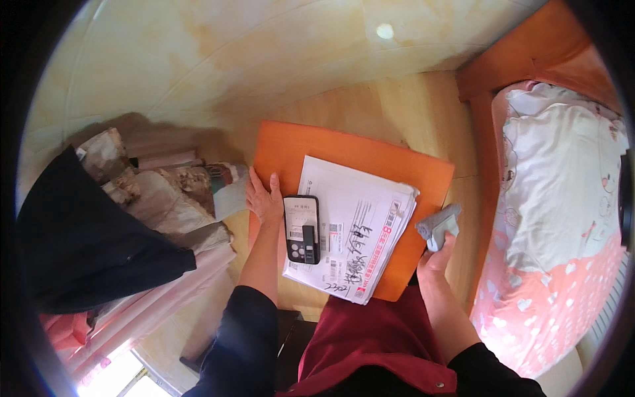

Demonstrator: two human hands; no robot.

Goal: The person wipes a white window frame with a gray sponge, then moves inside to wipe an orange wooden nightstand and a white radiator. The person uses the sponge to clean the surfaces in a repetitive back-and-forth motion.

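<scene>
My left hand (264,197) lies flat with its fingers apart on the left edge of an orange tabletop (342,141). In my right hand (436,258) is a grey fuzzy cleaning pad or cloth (436,223) with a pale flat part, held just off the table's right edge. White paper mailers (357,198) with handwriting and printed codes lie stacked at a slant on the tabletop. On their left side rests a phone in a black-rimmed case (300,213), its camera side up, with a small black block (309,243) on its back.
To the right stands a bed with an orange wooden frame (481,149), a white pillow (555,149) and a pink heart-patterned cover (540,302). Dark clothing (104,248) drapes over pink fabric (198,268) at left. Beyond the table is a pale wall (278,59).
</scene>
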